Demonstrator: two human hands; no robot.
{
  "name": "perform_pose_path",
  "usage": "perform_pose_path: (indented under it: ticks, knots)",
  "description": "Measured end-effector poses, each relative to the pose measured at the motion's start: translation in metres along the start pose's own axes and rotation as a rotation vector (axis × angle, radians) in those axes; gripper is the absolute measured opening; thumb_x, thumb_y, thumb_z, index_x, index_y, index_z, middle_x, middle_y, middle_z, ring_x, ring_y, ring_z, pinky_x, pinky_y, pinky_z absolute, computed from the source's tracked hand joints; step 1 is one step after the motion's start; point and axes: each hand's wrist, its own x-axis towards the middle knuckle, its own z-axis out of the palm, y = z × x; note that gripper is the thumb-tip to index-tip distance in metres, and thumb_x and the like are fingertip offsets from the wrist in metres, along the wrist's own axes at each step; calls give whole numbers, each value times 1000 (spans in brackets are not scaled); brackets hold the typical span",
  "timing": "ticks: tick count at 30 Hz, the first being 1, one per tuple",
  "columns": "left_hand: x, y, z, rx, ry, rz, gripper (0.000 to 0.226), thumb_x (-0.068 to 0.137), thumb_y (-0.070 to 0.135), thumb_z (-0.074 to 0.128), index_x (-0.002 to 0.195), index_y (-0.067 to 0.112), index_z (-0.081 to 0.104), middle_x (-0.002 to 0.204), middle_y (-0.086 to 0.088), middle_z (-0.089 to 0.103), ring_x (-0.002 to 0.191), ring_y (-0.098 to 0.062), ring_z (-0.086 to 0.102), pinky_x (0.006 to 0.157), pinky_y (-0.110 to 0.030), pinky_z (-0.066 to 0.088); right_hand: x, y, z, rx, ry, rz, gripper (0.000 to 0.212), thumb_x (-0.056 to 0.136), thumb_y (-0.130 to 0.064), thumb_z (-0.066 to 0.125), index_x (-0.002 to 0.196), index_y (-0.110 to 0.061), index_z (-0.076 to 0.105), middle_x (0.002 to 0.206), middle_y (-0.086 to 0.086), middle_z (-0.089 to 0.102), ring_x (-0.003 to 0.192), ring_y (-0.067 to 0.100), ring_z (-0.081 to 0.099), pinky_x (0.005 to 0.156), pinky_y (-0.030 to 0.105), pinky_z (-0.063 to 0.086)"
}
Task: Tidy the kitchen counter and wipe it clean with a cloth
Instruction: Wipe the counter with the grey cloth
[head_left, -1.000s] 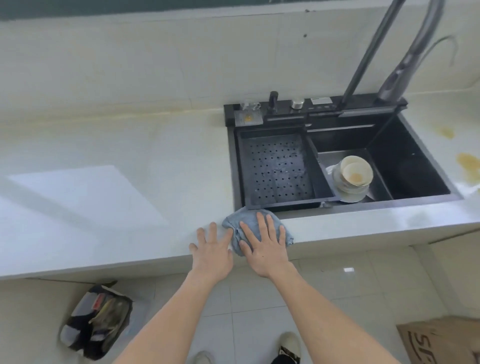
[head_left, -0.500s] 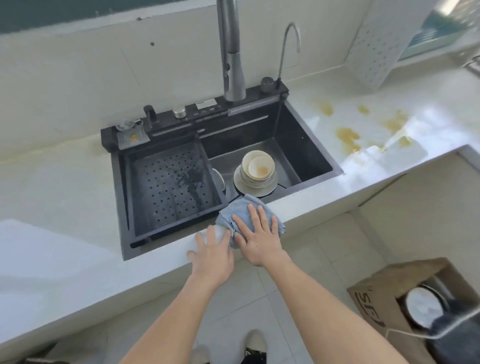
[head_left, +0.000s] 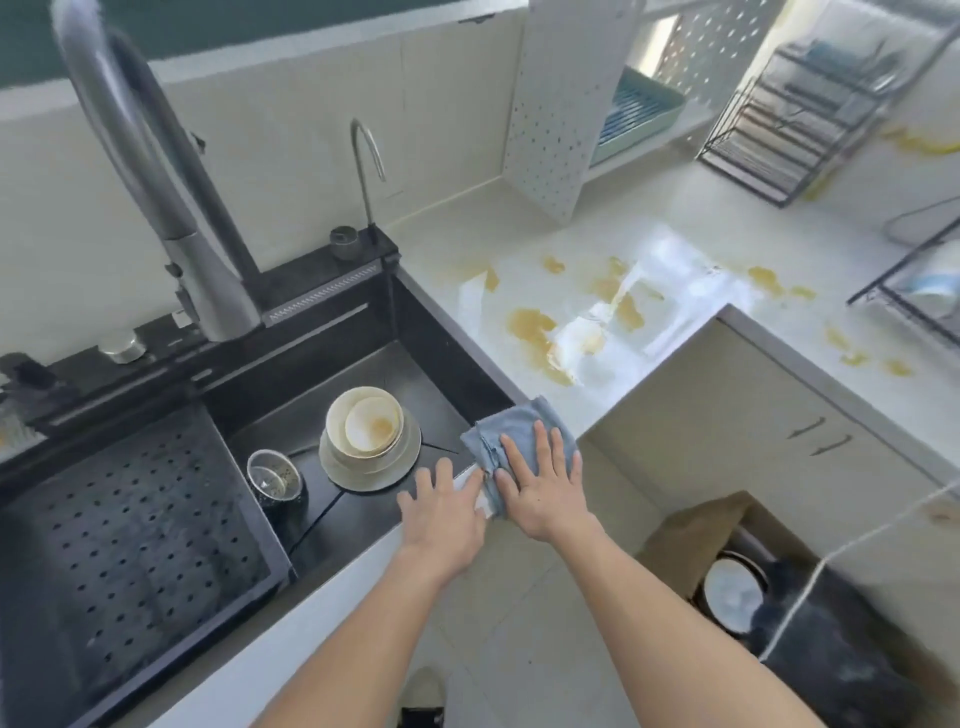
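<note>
So far the blue cloth (head_left: 519, 434) lies bunched on the narrow front strip of the counter (head_left: 587, 400), at the near right corner of the black sink (head_left: 447, 332). The right hand (head_left: 540, 480) presses flat on it, its grip spread with the fingers straight. The left hand (head_left: 441, 512) rests just beside it on the same strip, fingers likewise straight and splayed, its fingertips over the sink's front edge and touching the cloth's near fold.

By the look of things the wiping is only partly done. The strip under the hands shows no marks, but just beyond the cloth, to the right of the sink, the counter carries a wide scatter of yellow-brown stains (head_left: 535, 330), with more on the far right stretch (head_left: 852, 353). The tidying seems further on: a stack of soiled bowls on a plate (head_left: 370, 439) already sits in the sink basin, next to a metal strainer cup (head_left: 272, 478).

Against the earlier frames, both hands and the cloth have slid rightward along the front strip, from in front of the perforated drain tray (head_left: 130, 519) to the sink's right corner. The grips look the same, flat and spread. The view has swung right too, so that the stained stretch, the perforated white panel (head_left: 550, 104) and the wire rack (head_left: 810, 109) now show.
</note>
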Motion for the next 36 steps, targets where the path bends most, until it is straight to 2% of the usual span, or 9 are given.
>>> perform_pose_path:
  ticks: [7, 13, 19, 24, 27, 33, 36]
  knots:
    - [77, 30, -30, -26, -16, 7, 69, 93, 49, 52, 149, 19, 26, 150, -7, 28, 134, -31, 31, 101, -50, 38, 55, 39, -35, 37, 29, 25, 60, 101, -62, 8, 156, -45, -10, 161, 2, -35, 146, 24, -37, 118, 51, -23]
    - [148, 32, -63, -97, -18, -161, 99, 82, 58, 66, 156, 15, 16, 163, -7, 9, 149, -30, 11, 113, -57, 29, 124, 52, -62, 27, 90, -144, 60, 101, -62, 14, 157, -48, -3, 164, 2, -28, 149, 25, -31, 119, 52, -19]
    - [209, 20, -90, -97, -56, -362, 118, 73, 67, 71, 159, 17, 7, 167, -4, -4, 154, -29, -1, 117, -58, 21, 202, 34, -96, -30, 89, -326, 60, 102, -61, 14, 158, -44, 1, 166, 4, -23, 151, 27, -27, 118, 52, -20]
    - [236, 14, -96, -109, -113, -412, 134, 62, 71, 76, 159, 17, 1, 167, -9, -11, 154, -29, -8, 117, -61, 18, 262, 1, -121, -71, 73, -402, 60, 102, -60, 15, 159, -43, 2, 166, 6, -22, 151, 29, -25, 117, 52, -21]
    - [256, 20, -101, -140, -97, -466, 142, 59, 70, 80, 158, 10, -2, 166, -11, -16, 153, -30, -12, 117, -63, 15, 299, -28, -131, -98, 85, -436, 60, 102, -59, 14, 159, -42, 3, 167, 7, -20, 152, 31, -23, 115, 52, -23]
    - [285, 36, -112, 16, -191, -543, 147, 59, 60, 86, 155, -4, -4, 164, -23, -7, 153, -37, -2, 121, -54, 15, 348, -74, -155, -151, 47, -507, 60, 102, -57, 13, 159, -40, 2, 167, 9, -18, 152, 33, -22, 118, 54, -19]
    - [293, 41, -112, 56, -215, -563, 149, 57, 57, 89, 152, -11, -4, 162, -29, -5, 152, -42, 2, 122, -50, 16, 364, -65, -164, -141, 40, -524, 59, 103, -56, 14, 159, -41, 6, 168, 8, -16, 153, 31, -20, 119, 54, -17]
